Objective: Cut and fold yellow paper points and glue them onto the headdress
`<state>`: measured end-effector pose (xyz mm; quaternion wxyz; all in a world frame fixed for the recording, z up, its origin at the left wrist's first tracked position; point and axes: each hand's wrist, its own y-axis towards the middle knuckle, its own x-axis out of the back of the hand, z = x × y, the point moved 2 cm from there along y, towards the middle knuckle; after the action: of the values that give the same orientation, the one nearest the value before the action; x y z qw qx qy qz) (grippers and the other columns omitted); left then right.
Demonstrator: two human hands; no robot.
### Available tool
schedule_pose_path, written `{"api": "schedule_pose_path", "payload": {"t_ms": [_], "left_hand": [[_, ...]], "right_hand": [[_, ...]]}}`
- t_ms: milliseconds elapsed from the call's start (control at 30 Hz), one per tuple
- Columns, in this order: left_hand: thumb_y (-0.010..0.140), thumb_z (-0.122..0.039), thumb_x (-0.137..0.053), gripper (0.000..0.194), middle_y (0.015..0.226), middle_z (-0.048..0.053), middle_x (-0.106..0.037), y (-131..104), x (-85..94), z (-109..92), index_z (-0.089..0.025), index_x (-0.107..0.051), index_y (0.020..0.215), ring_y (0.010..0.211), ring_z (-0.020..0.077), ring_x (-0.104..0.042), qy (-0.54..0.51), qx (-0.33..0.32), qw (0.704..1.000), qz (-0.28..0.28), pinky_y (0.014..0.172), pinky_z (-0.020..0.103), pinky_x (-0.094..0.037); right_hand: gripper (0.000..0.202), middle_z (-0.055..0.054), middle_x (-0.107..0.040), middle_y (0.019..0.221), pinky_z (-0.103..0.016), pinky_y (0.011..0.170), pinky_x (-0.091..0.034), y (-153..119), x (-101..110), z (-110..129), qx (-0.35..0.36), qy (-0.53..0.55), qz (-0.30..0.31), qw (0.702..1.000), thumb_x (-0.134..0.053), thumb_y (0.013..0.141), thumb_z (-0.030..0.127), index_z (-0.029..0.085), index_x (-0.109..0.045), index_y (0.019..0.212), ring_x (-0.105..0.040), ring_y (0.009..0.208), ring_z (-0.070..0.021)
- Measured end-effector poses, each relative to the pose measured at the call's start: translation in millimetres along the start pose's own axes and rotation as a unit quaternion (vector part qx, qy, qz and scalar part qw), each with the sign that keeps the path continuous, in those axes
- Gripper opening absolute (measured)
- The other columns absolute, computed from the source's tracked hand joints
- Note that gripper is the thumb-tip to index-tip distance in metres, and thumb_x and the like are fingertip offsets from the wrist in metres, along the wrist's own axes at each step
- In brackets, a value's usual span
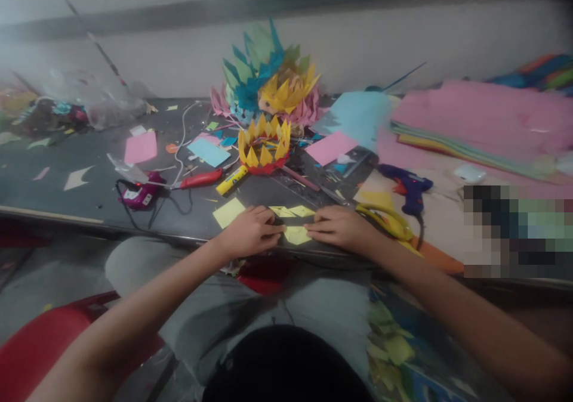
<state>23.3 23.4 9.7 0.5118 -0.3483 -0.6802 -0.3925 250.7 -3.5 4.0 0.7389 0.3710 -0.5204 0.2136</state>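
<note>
At the table's front edge, my left hand (254, 230) and my right hand (340, 228) press on opposite ends of a small folded piece of pale yellow paper (297, 235). The fingers of both hands are closed together on it, and its two ends are hidden under them. Just behind it lie more folded yellow paper pieces (293, 212), between my hands. A flat yellow paper sheet (229, 211) is beside my left hand. Close to my right hand are scissors with yellow handles (387, 220).
Beyond my hands stand a yellow-and-red paper ring (264, 151) and a pile of colourful folded-paper pieces (268, 86). A yellow tube (231, 179), red-handled tool (201, 179), purple corded device (141, 193) and blue glue gun (407, 184) lie around. Pink sheets (474, 118) are stacked right.
</note>
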Motion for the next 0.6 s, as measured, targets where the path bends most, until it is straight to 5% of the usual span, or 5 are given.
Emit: {"api": "schedule_pose_path", "payload": {"t_ms": [333, 500, 600], "left_hand": [[0.089, -0.03, -0.043, 0.028, 0.076, 0.004, -0.056, 1, -2.0, 0, -0.022, -0.066, 0.104, 0.077, 0.016, -0.051, 0.004, -0.008, 1.0, -0.014, 0.07, 0.03, -0.04], [0.089, -0.029, -0.044, 0.027, 0.076, 0.004, -0.057, 3, -1.0, -1, -0.021, -0.066, 0.102, 0.077, 0.0157, -0.052, 0.009, -0.017, 1.0, -0.013, 0.071, 0.029, -0.041], [0.089, -0.029, -0.044, 0.026, 0.075, 0.003, -0.057, 5, -2.1, -3, -0.02, -0.067, 0.097, 0.075, 0.015, -0.053, 0.008, -0.014, 1.0, -0.022, 0.069, 0.029, -0.041]], "right_hand": [[0.025, -0.002, -0.061, 0.069, -0.027, 0.057, -0.028, 2, 5, 11, 0.078, -0.126, -0.01, 0.989, -0.042, 0.091, 0.024, 0.018, -0.066, 0.087, -0.05, 0.063, -0.0119], [0.024, -0.001, -0.062, 0.072, -0.027, 0.061, -0.032, 3, 3, 11, 0.024, -0.104, 0.023, 0.994, -0.044, 0.09, 0.028, 0.019, -0.065, 0.084, -0.053, 0.066, -0.0122], [0.028, -0.003, -0.063, 0.078, -0.025, 0.063, -0.037, 1, -2, 10, 0.017, -0.085, 0.022, 0.996, -0.039, 0.092, 0.028, 0.019, -0.065, 0.1, -0.055, 0.069, -0.0118]]}}
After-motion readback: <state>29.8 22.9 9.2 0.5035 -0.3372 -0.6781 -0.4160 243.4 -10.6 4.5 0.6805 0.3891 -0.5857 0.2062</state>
